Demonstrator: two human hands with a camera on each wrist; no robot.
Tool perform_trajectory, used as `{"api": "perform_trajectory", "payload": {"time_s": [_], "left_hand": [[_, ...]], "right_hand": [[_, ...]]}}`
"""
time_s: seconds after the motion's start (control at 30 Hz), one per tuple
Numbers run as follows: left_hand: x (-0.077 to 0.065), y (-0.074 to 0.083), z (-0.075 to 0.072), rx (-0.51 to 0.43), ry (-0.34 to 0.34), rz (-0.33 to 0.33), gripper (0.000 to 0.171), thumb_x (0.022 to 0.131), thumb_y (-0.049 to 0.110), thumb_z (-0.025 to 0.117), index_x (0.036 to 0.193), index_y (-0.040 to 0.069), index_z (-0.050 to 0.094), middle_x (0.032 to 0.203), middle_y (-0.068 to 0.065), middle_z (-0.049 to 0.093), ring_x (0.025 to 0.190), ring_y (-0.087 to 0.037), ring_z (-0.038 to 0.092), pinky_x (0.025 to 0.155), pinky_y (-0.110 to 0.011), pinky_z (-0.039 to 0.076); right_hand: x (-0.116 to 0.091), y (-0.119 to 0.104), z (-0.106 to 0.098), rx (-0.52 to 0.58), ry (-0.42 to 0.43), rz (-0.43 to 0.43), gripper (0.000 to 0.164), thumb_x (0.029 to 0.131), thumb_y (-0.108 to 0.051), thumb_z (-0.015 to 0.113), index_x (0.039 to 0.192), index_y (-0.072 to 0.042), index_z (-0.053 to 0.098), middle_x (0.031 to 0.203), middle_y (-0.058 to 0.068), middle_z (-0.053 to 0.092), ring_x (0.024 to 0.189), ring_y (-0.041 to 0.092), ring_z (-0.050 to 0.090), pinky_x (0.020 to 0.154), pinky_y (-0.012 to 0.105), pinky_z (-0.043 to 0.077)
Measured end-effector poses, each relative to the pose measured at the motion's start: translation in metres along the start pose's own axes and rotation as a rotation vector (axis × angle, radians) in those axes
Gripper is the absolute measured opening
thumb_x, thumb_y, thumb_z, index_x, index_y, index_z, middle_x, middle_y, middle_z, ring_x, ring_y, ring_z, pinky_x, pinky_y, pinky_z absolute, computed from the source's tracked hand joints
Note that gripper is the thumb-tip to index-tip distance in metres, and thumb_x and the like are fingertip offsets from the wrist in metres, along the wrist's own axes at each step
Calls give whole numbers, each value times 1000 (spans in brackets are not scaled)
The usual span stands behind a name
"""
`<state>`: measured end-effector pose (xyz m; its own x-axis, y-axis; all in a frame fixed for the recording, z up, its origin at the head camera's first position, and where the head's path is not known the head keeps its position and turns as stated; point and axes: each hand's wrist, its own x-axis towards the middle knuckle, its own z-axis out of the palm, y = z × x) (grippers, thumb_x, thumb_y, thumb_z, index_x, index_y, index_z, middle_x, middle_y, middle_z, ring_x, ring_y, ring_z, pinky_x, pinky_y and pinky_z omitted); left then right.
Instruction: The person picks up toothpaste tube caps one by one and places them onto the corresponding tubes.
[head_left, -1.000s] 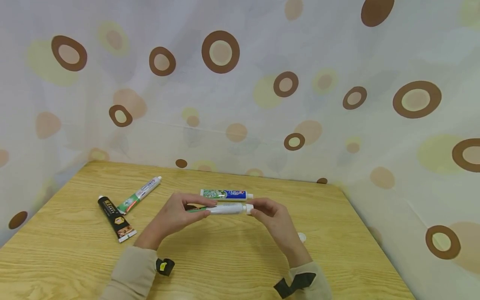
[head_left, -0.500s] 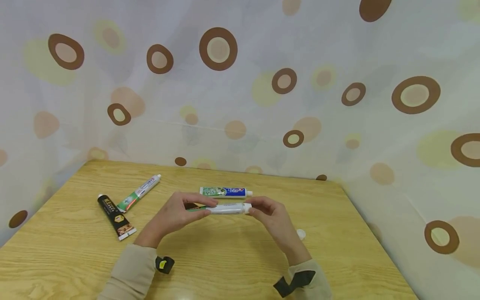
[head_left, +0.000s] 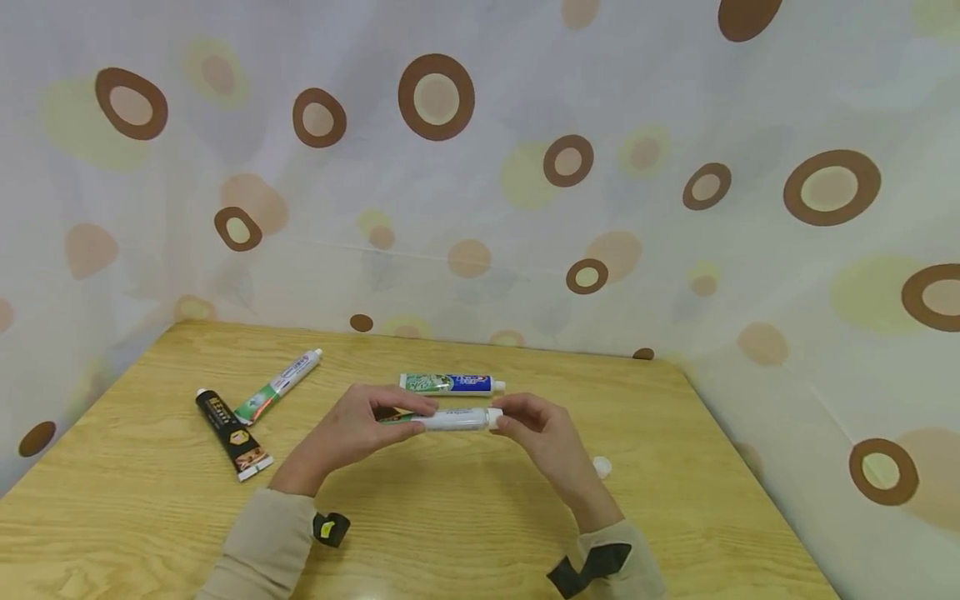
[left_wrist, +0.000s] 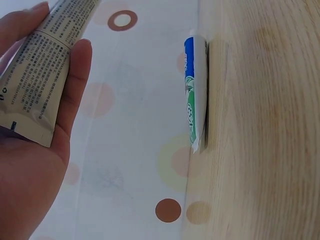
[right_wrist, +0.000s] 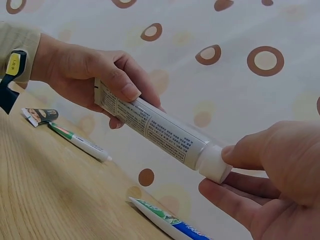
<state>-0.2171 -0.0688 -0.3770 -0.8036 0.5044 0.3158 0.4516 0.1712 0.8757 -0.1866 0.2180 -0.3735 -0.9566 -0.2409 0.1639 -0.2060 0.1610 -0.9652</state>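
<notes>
A white toothpaste tube [head_left: 453, 419] with a green end lies level above the table, between both hands. My left hand [head_left: 360, 427] grips its flat-end half, thumb on one side and fingers on the other. The thumb and fingers of my right hand [head_left: 551, 440] pinch the white cap [right_wrist: 214, 164] at the tube's other end. In the right wrist view the cap sits against the tube's shoulder, and the printed back of the tube shows. The left wrist view shows the flat crimped end resting near my left palm [left_wrist: 30, 185].
Behind the hands lies a green and blue toothpaste tube [head_left: 452, 384]. At the left are a black tube [head_left: 232, 433] and a white and green tube [head_left: 279, 387], almost touching. A small round white piece [head_left: 602, 467] lies beside my right wrist on the wooden table [head_left: 450, 533].
The cap in my right fingers has moved left, closing the small gap at the tube's neck. My left hand keeps its grip with little movement. The head view has shifted slightly.
</notes>
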Motion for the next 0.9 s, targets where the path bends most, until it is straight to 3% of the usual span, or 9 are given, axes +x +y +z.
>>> {"api": "perform_trajectory", "payload": {"time_s": [0.23,0.43,0.6,0.9], "left_hand": [[2,-1,-1,-23,6,-10,19,88,26,77,107,23,79,121,0,72,98,-19,69,71,-26,55],[0,-2,-2,-30,-8,-9,20,88,23,76,108,21,79,123,-1,71,93,-17,69,67,-26,54],[-1,-2,-4,-43,-18,-40,20,88,26,76,108,23,79,123,0,71,90,-18,68,68,-27,55],[-1,-4,-4,-68,-19,-59,19,88,25,76,107,22,79,121,-1,72,79,-14,65,63,-25,52]], "right_hand": [[1,-1,-1,-12,6,20,29,98,-13,62,123,1,63,120,20,63,100,19,68,91,32,56],[0,-1,-2,-11,-50,44,34,97,-14,64,127,1,62,121,20,65,100,18,69,94,39,55],[1,1,-4,-24,-66,59,35,99,-19,61,129,-1,62,121,18,66,101,21,70,93,37,56],[-1,4,-4,24,-49,12,32,98,-18,64,124,0,62,123,17,62,107,18,68,94,34,55]]}}
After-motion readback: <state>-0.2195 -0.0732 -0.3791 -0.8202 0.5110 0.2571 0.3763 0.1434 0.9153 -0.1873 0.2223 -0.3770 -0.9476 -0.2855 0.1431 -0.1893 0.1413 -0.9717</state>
